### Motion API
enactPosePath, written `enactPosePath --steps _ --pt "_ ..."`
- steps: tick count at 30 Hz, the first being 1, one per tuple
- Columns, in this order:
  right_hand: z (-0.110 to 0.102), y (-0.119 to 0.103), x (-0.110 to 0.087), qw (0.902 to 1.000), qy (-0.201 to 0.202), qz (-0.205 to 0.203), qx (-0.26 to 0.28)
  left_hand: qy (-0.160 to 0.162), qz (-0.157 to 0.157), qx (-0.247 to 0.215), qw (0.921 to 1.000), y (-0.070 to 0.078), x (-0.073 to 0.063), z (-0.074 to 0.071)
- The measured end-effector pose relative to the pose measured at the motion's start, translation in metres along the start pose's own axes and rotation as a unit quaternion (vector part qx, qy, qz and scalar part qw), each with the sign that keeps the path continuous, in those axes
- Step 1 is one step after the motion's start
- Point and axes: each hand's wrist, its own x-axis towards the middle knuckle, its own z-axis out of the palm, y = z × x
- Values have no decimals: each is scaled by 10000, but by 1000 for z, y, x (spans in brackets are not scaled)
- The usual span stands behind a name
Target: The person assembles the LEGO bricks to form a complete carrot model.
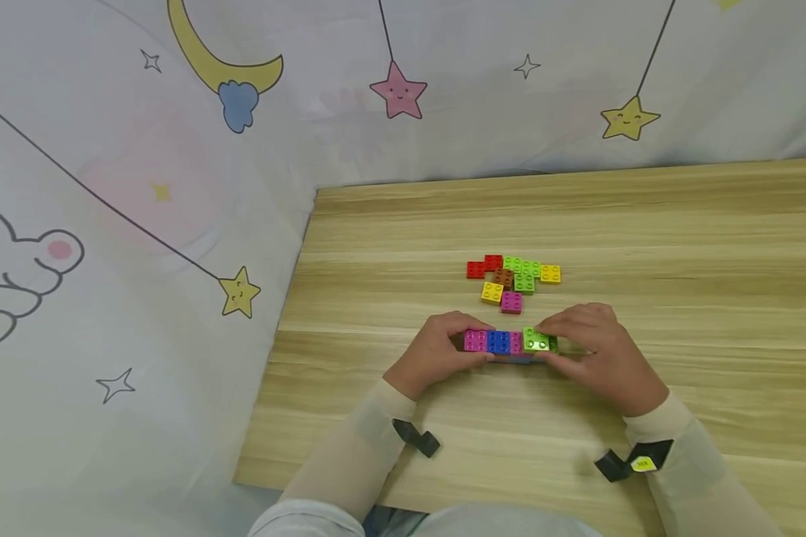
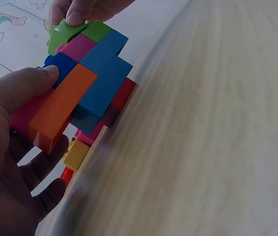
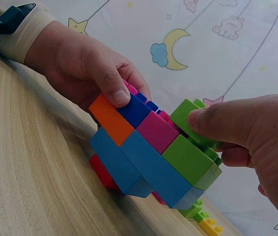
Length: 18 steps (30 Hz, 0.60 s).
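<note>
Near the front of the table, a wall of toy building bricks [image 3: 163, 160] stands between both hands. Its top row has pink, blue, pink and green bricks; below are an orange brick [image 3: 110, 120], light blue bricks [image 2: 104, 87] and a red brick [image 3: 103, 172] at the bottom. My left hand [image 1: 436, 352] grips the left end, thumb on the dark blue brick [image 3: 133, 109]. My right hand [image 1: 598, 356] pinches a light green brick [image 1: 535, 340] over the right end, across the pink brick [image 3: 157, 132] and green brick [image 3: 192, 161]. Whether it is fully seated I cannot tell.
Behind the wall lies a loose group of bricks: red ones [image 1: 475, 269], green ones [image 1: 525, 283], a brown one [image 1: 504, 277], yellow ones [image 1: 492, 292] and a pink one [image 1: 511, 302]. The wooden table [image 1: 712, 261] meets a printed cloth [image 1: 483, 134] at the back and left.
</note>
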Motion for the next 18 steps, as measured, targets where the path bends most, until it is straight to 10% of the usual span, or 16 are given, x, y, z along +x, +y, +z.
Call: enactPosePath --steps 18 --pt "-3 -5 6 9994 106 -239 220 -4 -56 -202 9998 0 2 -1"
